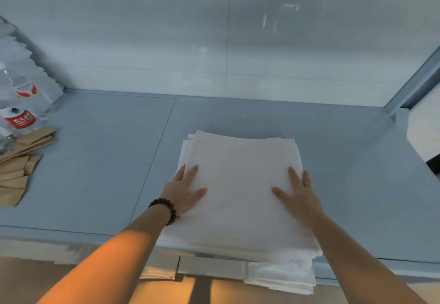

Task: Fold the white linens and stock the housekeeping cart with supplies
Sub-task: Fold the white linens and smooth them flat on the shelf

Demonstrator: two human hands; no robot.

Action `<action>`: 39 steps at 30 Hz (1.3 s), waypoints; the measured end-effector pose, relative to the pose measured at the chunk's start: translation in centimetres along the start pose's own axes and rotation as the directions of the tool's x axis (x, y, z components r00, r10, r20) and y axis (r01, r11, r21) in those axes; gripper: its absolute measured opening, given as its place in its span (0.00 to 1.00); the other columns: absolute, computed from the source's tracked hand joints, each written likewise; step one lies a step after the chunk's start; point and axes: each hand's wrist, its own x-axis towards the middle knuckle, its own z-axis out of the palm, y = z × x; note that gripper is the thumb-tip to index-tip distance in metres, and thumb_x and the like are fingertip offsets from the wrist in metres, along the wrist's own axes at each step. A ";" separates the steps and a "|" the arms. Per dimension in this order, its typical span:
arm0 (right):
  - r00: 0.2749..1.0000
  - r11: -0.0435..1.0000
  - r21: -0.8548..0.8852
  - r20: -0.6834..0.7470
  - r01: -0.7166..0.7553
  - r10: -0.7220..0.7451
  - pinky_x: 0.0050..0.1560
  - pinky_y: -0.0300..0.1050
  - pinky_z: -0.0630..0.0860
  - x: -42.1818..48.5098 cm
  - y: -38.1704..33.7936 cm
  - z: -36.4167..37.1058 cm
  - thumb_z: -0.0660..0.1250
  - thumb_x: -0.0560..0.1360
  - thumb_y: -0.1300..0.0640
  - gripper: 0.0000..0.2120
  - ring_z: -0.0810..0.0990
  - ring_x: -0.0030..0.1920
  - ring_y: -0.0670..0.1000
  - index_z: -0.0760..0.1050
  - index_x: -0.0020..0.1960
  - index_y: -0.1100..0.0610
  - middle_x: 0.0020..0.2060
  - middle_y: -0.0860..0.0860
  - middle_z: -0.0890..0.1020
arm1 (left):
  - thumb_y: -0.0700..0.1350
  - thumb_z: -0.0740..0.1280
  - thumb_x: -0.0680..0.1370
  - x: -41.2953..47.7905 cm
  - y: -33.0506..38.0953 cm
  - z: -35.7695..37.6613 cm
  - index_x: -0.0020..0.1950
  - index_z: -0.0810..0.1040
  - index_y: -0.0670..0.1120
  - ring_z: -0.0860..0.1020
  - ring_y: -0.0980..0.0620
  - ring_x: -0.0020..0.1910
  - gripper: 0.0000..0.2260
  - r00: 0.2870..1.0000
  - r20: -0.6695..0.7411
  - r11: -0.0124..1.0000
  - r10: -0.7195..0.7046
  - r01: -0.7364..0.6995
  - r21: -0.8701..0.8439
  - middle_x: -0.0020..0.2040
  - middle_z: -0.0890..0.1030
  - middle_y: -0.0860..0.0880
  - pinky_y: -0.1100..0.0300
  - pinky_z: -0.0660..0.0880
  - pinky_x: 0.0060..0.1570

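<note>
A pale blue desk (pixel 100 161) spreads under the fingers (pixel 193 171); beyond them rises a glossy white wall (pixel 142 30), and nearer lies warm-lit floor (pixel 162 291).

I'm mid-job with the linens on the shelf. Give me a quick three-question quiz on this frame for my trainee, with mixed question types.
1. True or false: the left hand and the right hand both lie flat on the stack of folded white linens.
2. Multiple choice: the flat brown paper packets lie (A) left of the stack, (B) on top of it, (C) right of it.
3. Fill in: the dark beaded bracelet sits on the ____ wrist.

Key: 1 true; 2 A; 3 left.
</note>
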 end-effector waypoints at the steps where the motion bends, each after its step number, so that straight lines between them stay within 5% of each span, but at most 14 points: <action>1: 1.000 0.999 0.036 0.009 -0.025 0.025 0.67 0.51 0.65 -0.3 0.1 0.0 0.62 0.72 0.32 0.41 0.66 0.71 0.57 0.43 0.77 0.41 0.78 0.51 0.43 | 0.66 0.61 0.74 -0.2 0.0 -0.1 0.76 0.48 0.65 0.61 0.41 0.74 0.35 1.000 0.016 1.000 0.000 0.000 0.003 0.79 0.44 0.57 0.46 0.60 0.72; 7: 0.997 0.985 0.167 0.075 -0.047 0.034 0.71 0.48 0.60 -1.8 0.6 -0.6 0.69 0.70 0.37 0.45 0.61 0.74 0.58 0.45 0.77 0.41 0.77 0.54 0.47 | 0.68 0.65 0.71 -1.3 -0.9 -0.3 0.75 0.47 0.67 0.58 0.48 0.75 0.38 0.995 0.090 0.993 0.050 -0.040 -0.114 0.78 0.42 0.59 0.58 0.66 0.63; 13: 0.991 0.970 0.244 0.124 0.012 -0.043 0.71 0.52 0.63 -2.9 2.2 -1.6 0.70 0.72 0.42 0.41 0.63 0.73 0.55 0.50 0.77 0.40 0.77 0.48 0.51 | 0.66 0.68 0.71 -1.7 -1.0 -0.3 0.76 0.50 0.65 0.56 0.49 0.76 0.39 0.995 0.087 0.985 0.059 -0.044 -0.167 0.78 0.44 0.56 0.55 0.59 0.70; 19: 0.989 0.898 0.439 0.131 0.008 -0.072 0.66 0.45 0.66 -3.9 2.5 -1.5 0.69 0.75 0.51 0.36 0.63 0.71 0.52 0.54 0.76 0.41 0.76 0.44 0.51 | 0.64 0.68 0.72 -2.4 -0.5 -0.2 0.76 0.52 0.63 0.59 0.49 0.75 0.38 0.998 0.044 0.987 0.047 -0.040 -0.158 0.78 0.46 0.57 0.58 0.66 0.63; 21: 0.992 0.894 0.448 0.108 0.015 -0.070 0.63 0.40 0.64 -4.2 2.5 -1.3 0.69 0.75 0.52 0.35 0.64 0.69 0.51 0.55 0.76 0.42 0.76 0.46 0.53 | 0.64 0.67 0.72 -2.9 -0.3 0.0 0.76 0.52 0.63 0.60 0.49 0.74 0.37 0.999 0.022 0.988 0.031 -0.027 -0.152 0.78 0.46 0.57 0.59 0.68 0.59; 24: 0.992 0.902 0.431 0.100 0.020 -0.070 0.64 0.39 0.63 -4.4 2.1 -1.3 0.69 0.75 0.51 0.36 0.64 0.71 0.52 0.54 0.76 0.43 0.76 0.47 0.53 | 0.64 0.66 0.73 -3.4 -0.1 0.4 0.76 0.52 0.63 0.60 0.49 0.75 0.36 1.000 -0.011 0.991 0.010 -0.011 -0.132 0.78 0.47 0.56 0.55 0.64 0.68; 30: 0.988 0.924 0.381 0.152 -0.024 -0.037 0.71 0.55 0.64 -4.4 1.2 -1.7 0.69 0.75 0.49 0.37 0.63 0.72 0.56 0.53 0.76 0.41 0.76 0.48 0.52 | 0.63 0.66 0.74 -4.3 -0.3 0.5 0.76 0.54 0.62 0.61 0.49 0.74 0.35 0.999 -0.045 0.992 -0.025 0.019 -0.129 0.78 0.49 0.55 0.52 0.65 0.68; 39: 0.988 0.946 0.286 -0.041 0.155 -0.149 0.65 0.43 0.64 -5.3 -0.1 -1.7 0.71 0.73 0.55 0.35 0.68 0.68 0.53 0.59 0.75 0.42 0.75 0.48 0.57 | 0.53 0.66 0.77 -5.8 -0.1 0.4 0.76 0.61 0.57 0.67 0.48 0.70 0.28 0.977 -0.211 0.979 -0.018 -0.025 -0.200 0.78 0.53 0.56 0.53 0.68 0.64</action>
